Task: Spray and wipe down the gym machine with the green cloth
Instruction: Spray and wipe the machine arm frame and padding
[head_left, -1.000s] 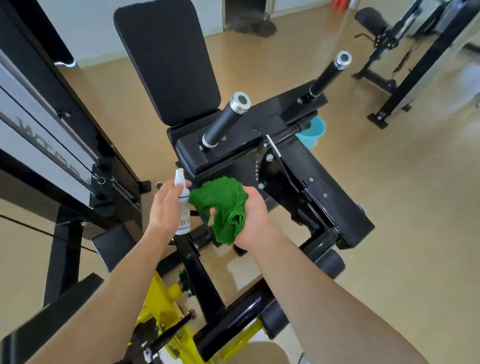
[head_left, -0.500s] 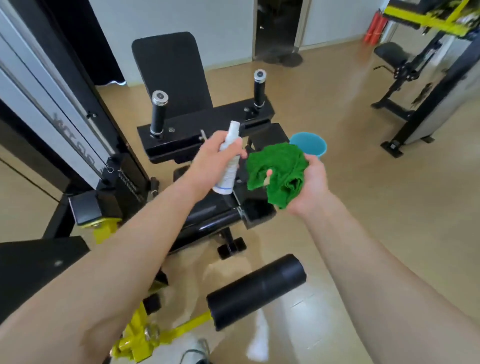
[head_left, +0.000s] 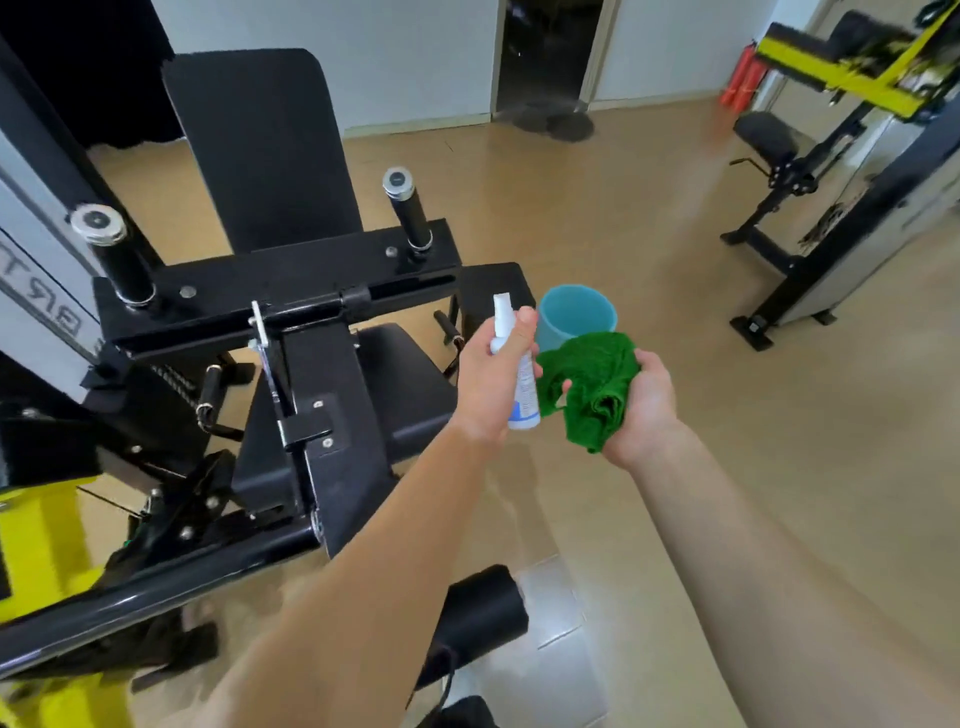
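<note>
We hold the white spray bottle (head_left: 517, 375) upright in the left hand (head_left: 491, 384), fingers wrapped fully around its body and the index finger resting on top of the nozzle. The right hand (head_left: 647, 402) is cupped closed around the bunched green cloth (head_left: 592, 387), which sits just right of the bottle and touches it or nearly so. Both hands are raised in front of us, to the right of the black gym machine (head_left: 311, 374) and clear of its surfaces; neither cloth nor bottle contacts the machine. A blue bucket (head_left: 576, 314) stands on the floor just beyond the hands. The nozzle appears to face the cloth rather than the machine, though its exact direction cannot be confirmed. We judge this step to be wetting the cloth, or preparing to spray. No wet streaks or residue are visible on the seat pad (head_left: 400, 384), the backrest (head_left: 265, 145), the two upright handles (head_left: 408, 210) or the crossbar (head_left: 280, 286), so completed wiping cannot be confirmed. We judge that wiping of these surfaces remains outstanding in full or in large part.
</note>
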